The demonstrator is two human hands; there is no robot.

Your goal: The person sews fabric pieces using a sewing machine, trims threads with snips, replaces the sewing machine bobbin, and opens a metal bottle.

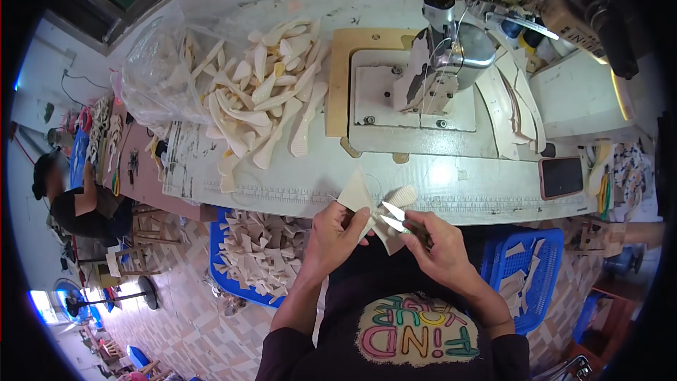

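Note:
In front of my body, at the table's near edge, my left hand [337, 234] pinches a cream fabric piece [358, 192] between thumb and fingers. The fabric spreads into several flaps, one of them ribbed. My right hand [440, 243] is closed around small thread snips [392, 214], their blades apart and against the middle of the fabric. Whether a thread lies between the blades I cannot tell. Beyond my hands stands a sewing machine [438, 74]. To its left lies a heap of cream, elongated sewn pieces [271, 92].
A clear plastic bag [151, 74] sits beside the heap. Cut fabric strips [513, 102] and a phone [561, 177] lie on the right. Blue baskets with fabric pieces stand below the table, left [217, 257] and right [549, 279]. Another person [88, 201] works at far left.

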